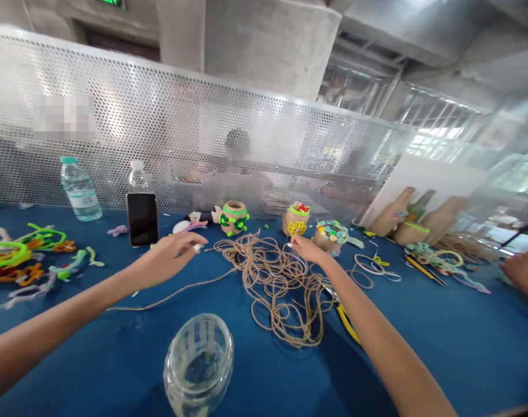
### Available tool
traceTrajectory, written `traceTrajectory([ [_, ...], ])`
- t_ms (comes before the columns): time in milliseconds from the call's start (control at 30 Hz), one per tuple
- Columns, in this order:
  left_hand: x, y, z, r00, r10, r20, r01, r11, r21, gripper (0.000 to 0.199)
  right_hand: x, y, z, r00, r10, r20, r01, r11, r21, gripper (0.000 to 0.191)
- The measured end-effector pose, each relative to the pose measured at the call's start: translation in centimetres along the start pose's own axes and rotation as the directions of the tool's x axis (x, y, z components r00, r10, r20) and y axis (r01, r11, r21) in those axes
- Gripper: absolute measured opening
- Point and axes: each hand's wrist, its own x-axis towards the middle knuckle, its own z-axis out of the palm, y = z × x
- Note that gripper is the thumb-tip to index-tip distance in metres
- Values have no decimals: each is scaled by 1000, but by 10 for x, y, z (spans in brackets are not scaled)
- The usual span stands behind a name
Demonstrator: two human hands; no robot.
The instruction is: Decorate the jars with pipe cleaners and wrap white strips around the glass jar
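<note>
My left hand [170, 258] is held above the table, its fingers pinched around a small white piece [197, 248] too small to name. My right hand [308, 250] reaches over the rope pile, its fingers closed together near a twine-wrapped jar with yellow and red pipe-cleaner flowers [297, 219]. A tiny white bit shows at its fingertips. Between both hands lies a loose tangle of brown twine [281, 289], with one strand running left below my left hand. Nearest me stands a bare glass jar [198, 365], upright with its mouth open.
Behind are decorated jars [234, 219] [331, 236], a phone [142, 219] and water bottles [81, 191]. Pipe cleaners [29, 255] lie at left. Yellow-handled pliers [348, 324] lie partly under my right forearm. Another person's hand [524, 275] is at far right. A perforated screen [159, 127] bounds the table.
</note>
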Motion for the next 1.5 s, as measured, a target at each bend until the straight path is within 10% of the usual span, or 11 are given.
traceTrajectory([
  [133, 60, 50, 38, 941, 328, 77, -337, 925, 173, 31, -27, -19, -18, 993, -88, -73, 94, 993, 76, 17],
  [300, 149, 103, 115, 842, 436, 317, -503, 847, 171, 21, -68, -37, -17, 934, -285, 216, 242, 948, 207, 4],
  [467, 186, 126, 165, 810, 467, 355, -555, 807, 203, 32, -86, -31, -7, 868, -351, 352, 254, 922, 293, 17],
  [700, 218, 111, 162, 848, 459, 266, -527, 787, 321, 29, -89, -9, -7, 855, -408, 322, 273, 880, 390, 23],
  [867, 244, 104, 117, 889, 441, 123, -452, 802, 390, 25, -105, -4, -24, 880, -386, 279, 265, 883, 387, 29],
  [1067, 186, 114, 37, 771, 609, -186, -484, 751, 450, 12, -129, -23, -63, 922, -182, -341, 336, 813, 475, 43],
  [1233, 96, 114, 8, 221, 939, -263, -609, 344, 715, 15, -127, -90, -77, 785, -326, -526, 613, 528, 588, 39],
  [1267, 80, 112, 4, 176, 957, -233, -593, 291, 751, 16, -127, -104, -79, 775, -376, -508, 631, 485, 605, 37],
  [1333, 51, 105, -5, 215, 952, -217, -542, 301, 785, 16, -129, -128, -81, 776, -449, -442, 622, 429, 656, 38],
  [1500, -12, 86, -20, 514, 812, -277, -412, 517, 750, 19, -139, -170, -73, 732, -632, -254, 542, 315, 780, 28],
])
